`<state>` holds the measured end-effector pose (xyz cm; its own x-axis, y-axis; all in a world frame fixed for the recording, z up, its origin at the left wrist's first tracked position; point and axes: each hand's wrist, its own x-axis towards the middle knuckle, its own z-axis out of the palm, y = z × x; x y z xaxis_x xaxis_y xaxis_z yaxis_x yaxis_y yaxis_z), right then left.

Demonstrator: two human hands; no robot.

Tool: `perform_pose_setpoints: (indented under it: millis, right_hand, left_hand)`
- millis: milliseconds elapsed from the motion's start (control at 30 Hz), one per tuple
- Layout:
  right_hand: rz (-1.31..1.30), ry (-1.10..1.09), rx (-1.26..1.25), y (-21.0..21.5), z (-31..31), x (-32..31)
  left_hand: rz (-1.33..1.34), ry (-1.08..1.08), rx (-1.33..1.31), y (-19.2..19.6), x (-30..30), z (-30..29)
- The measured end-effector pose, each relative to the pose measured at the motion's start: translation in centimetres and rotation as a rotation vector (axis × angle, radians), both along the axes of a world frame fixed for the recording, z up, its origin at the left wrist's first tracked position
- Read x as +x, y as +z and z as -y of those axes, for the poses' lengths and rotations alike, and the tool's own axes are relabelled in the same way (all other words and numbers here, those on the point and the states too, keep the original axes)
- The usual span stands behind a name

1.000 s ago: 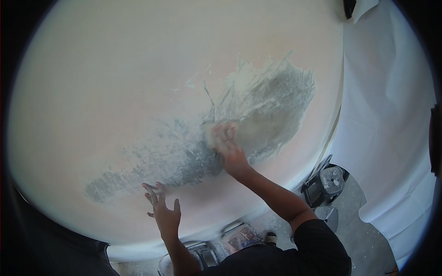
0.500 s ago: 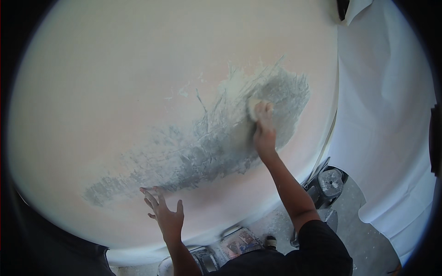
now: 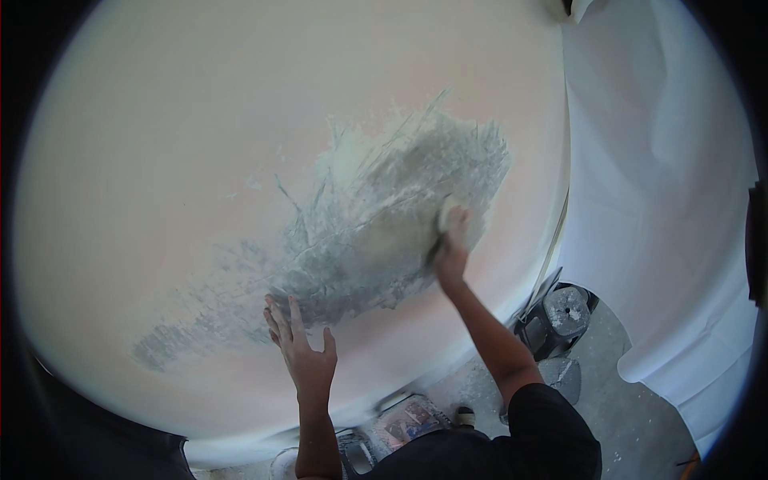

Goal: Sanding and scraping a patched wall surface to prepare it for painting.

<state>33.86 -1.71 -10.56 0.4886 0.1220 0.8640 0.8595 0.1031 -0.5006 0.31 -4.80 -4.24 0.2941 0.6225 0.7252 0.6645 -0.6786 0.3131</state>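
Note:
A large curved panel point(image 3: 144, 160), pale cream and pinkish, rises in front of me. Across it runs a rough grey patch point(image 3: 360, 248) with streaks and scratch-like marks, whitish along its upper edge. My right hand point(image 3: 453, 252), a little blurred, grips a pale rounded pad point(image 3: 450, 213) and presses it on the right part of the patch. The pad's underside is hidden, and so is what it is made of. At the patch's lower edge my left hand point(image 3: 304, 352) lies with fingers spread against the panel, holding nothing.
White sheeting point(image 3: 640, 200) hangs along the right side. Below the panel, on the grey dusty floor point(image 3: 616, 384), stand a dark stool point(image 3: 564, 312) with a dusty top and a flat box or tray point(image 3: 410, 420) with coloured print. Dark material point(image 3: 96, 432) lies at lower left.
My right hand has slid the pad slightly down over the patch. The left hand has moved right and up onto the patch's edge. The whole view has shifted a little.

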Motion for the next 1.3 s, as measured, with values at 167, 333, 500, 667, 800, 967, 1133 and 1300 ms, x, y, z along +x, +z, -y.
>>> perform_pose_setpoints:
  millis: [167,333,500,667,800,967,1133,1300]
  right_hand:
    - [0.838,0.751,-0.422,-3.6,1.5,-1.0]
    - [0.473,0.185,-0.12,-0.1,1.1,5.8]
    - [0.985,0.755,-0.356,-2.8,1.4,2.6]
    - [0.646,0.43,-0.122,0.5,1.6,13.3]
    - [0.153,0.167,0.024,1.3,0.9,8.2]
    - [0.629,0.462,-0.287,-1.3,2.2,4.9]
    - [0.163,0.169,0.004,6.4,1.5,6.4]
    - [0.476,0.153,-0.2,7.3,-0.4,-2.9]
  left_hand:
    - [-0.129,0.131,0.003,-1.2,3.9,-0.6]
    - [-0.151,0.212,-0.072,-1.9,5.7,-1.1]
    - [-0.1,0.289,-0.038,-2.0,7.2,-1.2]
    - [-0.069,0.283,-0.046,-2.2,7.7,-1.2]
    - [-0.073,0.317,-0.053,-2.6,7.8,-0.9]
    - [-0.03,0.314,-0.066,-2.2,7.3,-0.3]
    - [0.04,0.21,-0.107,-1.1,5.7,0.3]
    - [0.163,0.168,-0.028,-1.1,3.0,0.1]
